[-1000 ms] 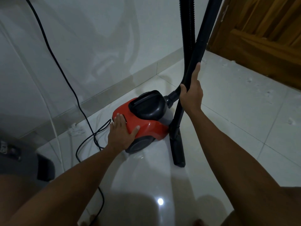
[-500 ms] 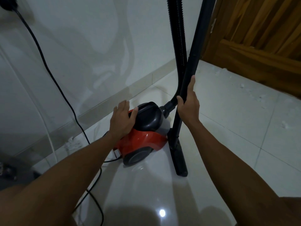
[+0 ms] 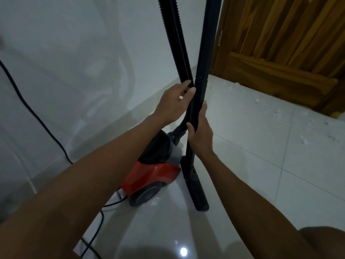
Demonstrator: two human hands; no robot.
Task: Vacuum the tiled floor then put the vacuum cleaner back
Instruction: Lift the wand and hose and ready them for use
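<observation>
A red and black canister vacuum cleaner stands on the white tiled floor close to the wall. Its rigid black wand rises upright, with the nozzle resting on the floor beside the canister. The ribbed black hose runs up next to the wand. My right hand is wrapped around the wand at mid-height. My left hand is higher, its fingers closed around the hose where it nears the wand. My left forearm hides part of the canister.
A black power cord hangs down the glossy white wall and trails across the floor to the canister. A wooden door stands at the far right. Small white crumbs lie scattered on the tiles in front of it.
My left hand has left the top of the canister and risen to take hold of the hose. My right hand stays on the wand. The view has moved closer and tilted up.
</observation>
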